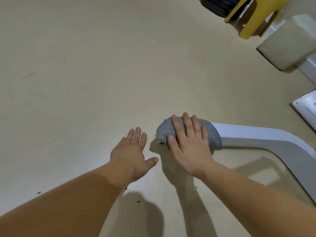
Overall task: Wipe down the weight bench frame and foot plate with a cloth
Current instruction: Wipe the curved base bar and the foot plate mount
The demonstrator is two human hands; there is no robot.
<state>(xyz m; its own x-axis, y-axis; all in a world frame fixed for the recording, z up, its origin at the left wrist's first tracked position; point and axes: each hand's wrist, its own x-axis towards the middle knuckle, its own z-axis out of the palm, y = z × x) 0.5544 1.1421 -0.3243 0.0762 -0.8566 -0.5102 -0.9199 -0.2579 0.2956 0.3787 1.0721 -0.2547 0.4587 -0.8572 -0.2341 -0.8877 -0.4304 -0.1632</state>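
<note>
A grey cloth (pixel 164 132) is draped over the end of the white bench frame leg (pixel 253 135), which curves off to the lower right. My right hand (pixel 188 144) presses on the cloth with straight fingers, the thumb lying along the cloth's near side. My left hand (pixel 133 154) hovers just left of the cloth above the floor, its fingers spread and holding nothing. The tip of the frame leg is hidden under the cloth.
The beige floor (pixel 85 74) spreads to the left and far side, with small dark crumbs near my arms. At the right edge lie a white ribbed foot plate (pixel 306 110) and a pale bench pad (pixel 289 43). A yellow bracket (pixel 253 17) with dark weight plates stands at the top right.
</note>
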